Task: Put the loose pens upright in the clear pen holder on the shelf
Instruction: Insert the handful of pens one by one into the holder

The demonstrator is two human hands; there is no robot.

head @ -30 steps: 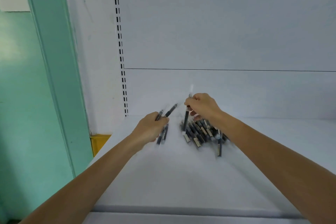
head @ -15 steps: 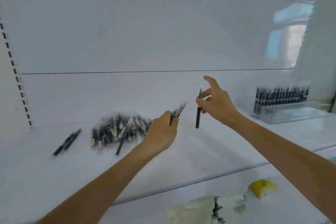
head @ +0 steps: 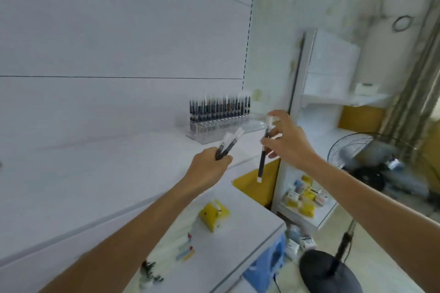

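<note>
Your left hand gripped two pens angled to 1 o'clock, your right hand pinched one pen near upright, clear pen holder on the shelf at 12 o'clock from your left hand.

I count three pens in my hands: my left hand grips two pens, and my right hand pinches one pen. At twelve o'clock from them stands one clear pen holder with a single row of upright pens, too blurred to count. One yellow packet lies at six o'clock and one fan stands at three o'clock.
</note>
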